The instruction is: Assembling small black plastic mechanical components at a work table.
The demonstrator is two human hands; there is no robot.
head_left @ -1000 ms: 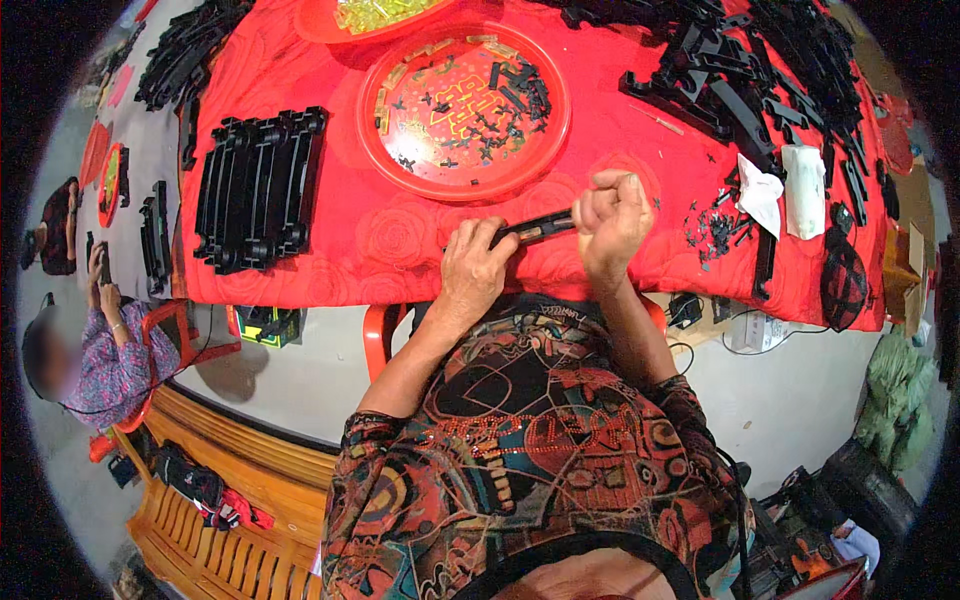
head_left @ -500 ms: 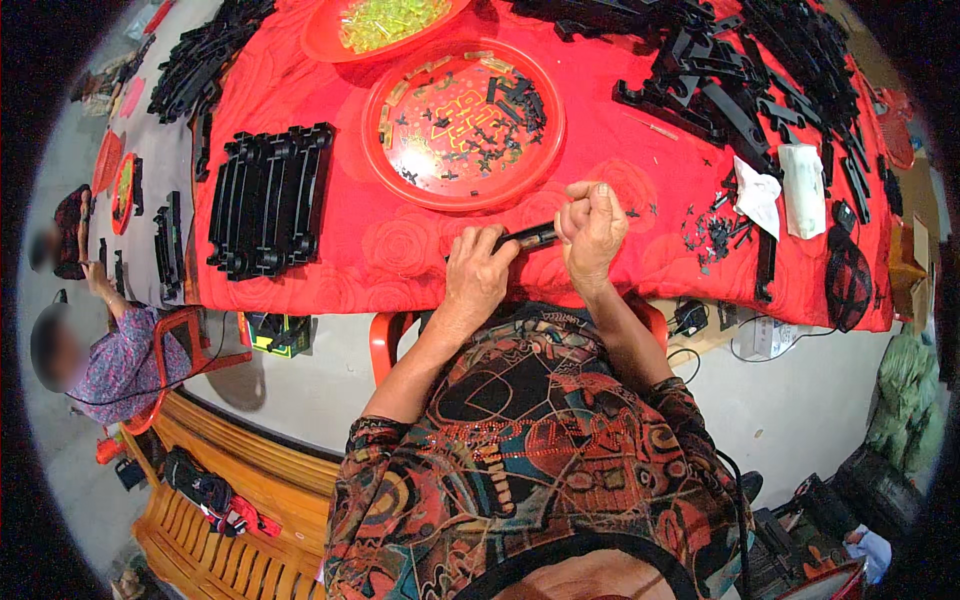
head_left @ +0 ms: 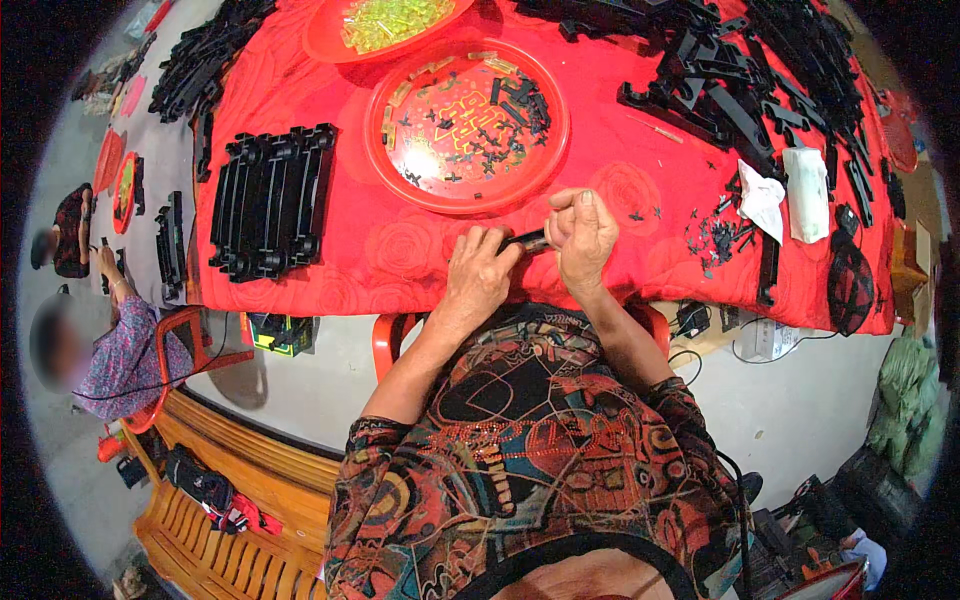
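Just above the near table edge, my left hand (head_left: 480, 270) is closed round a narrow black plastic bar (head_left: 532, 241). The bar's other end runs up to my right hand (head_left: 583, 243), whose fingers are curled in a fist against it. Whether a small piece sits inside those curled fingers is hidden. Beyond both hands lies a round red tray (head_left: 376, 160) holding small black pieces and a few pale yellowish parts. Left of my hands, several long black plastic parts (head_left: 270, 200) lie side by side in a block.
A red bowl (head_left: 318, 40) of yellow-green pieces stands behind the tray. Black parts (head_left: 725, 100) are heaped at the far right. Nearer lie small black bits (head_left: 715, 240), a white roll (head_left: 806, 195) and crumpled tissue (head_left: 762, 198). Another person (head_left: 135, 350) sits far left.
My right hand has shifted slightly left, toward my left hand, and less of the black bar shows between them. The left hand stays almost in place.
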